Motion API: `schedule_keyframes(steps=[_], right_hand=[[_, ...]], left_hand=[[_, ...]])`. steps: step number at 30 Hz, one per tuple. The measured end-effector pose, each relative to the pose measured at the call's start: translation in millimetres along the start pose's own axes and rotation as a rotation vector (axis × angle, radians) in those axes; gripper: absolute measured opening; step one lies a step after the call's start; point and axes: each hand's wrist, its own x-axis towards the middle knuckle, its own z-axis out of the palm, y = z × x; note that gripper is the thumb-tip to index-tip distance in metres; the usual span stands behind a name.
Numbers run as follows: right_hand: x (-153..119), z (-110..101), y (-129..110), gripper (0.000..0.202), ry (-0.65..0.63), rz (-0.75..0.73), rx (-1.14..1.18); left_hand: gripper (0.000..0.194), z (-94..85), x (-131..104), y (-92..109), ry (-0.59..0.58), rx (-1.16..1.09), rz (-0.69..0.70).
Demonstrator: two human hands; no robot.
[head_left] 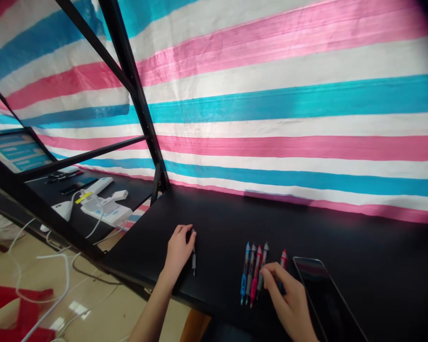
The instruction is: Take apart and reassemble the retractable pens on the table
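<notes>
Grey pen [194,262] in left hand [179,244], pink pen [256,278] near right hand [288,292]

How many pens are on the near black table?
6 visible: one pen at the left hand, a row of four pens beside the right hand, and a red-topped pen partly behind it. More may be hidden.

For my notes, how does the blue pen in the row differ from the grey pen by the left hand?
The blue pen lies alongside other pens; the grey pen lies apart from them. The left hand is at the grey pen; no hand touches the blue one. Both are slim pens on the black table.
</notes>
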Motion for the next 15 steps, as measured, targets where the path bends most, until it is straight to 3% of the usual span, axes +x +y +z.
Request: schedule_keyframes(steps=[3,6,8,11,15], right_hand=[[0,-2,-2,0.034,0.097,0.025,0.019],[-1,-3,-1,0.032,0.186,0.051,0.053],[-1,-4,0,0.031,0.238,0.07,0.066],[-1,-3,2,0.03,0.286,0.088,0.081],[0,-3,3,0.029,0.307,0.087,0.103]], left_hand=[[0.024,-2.3,-2,6,0.028,0.013,0.045],[0.028,-0.4,-11,25,0.012,-0.014,0.15],[0.028,3.8,-23,44,-0.101,-0.061,0.297],[0.037,11.3,-40,72,-0.486,-0.039,0.709],[0.028,18.2,-45,90,-0.575,0.049,0.859]])
